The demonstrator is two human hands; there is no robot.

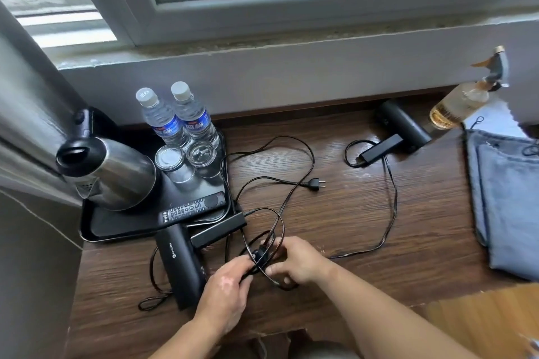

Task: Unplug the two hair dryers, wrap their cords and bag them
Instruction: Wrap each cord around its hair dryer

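The near hair dryer (180, 268) is lying on the wooden bench (350, 227), touching the front edge of a black tray (96, 233), with its folded handle pointing right. Black cords (312, 159) are looping in a tangle across the bench in front of it. The left hand (224, 294) is gripping a bunch of these loops, its fingers curled round them. Just beside it, the right hand (297, 259) is pinching the same bunch with fingers clamped on the cord. One plug (315, 183) is lying free beyond the hands.

The far hair dryer (405, 125) is resting by the back wall, its cord trailing toward the right hand. Grey drawstring bags (510, 198) are lying flat at the right, with a spray bottle (460, 102) behind them. The tray is carrying a steel kettle (116, 175), two water bottles (178, 119), two glasses (186, 157) and a remote (192, 207).
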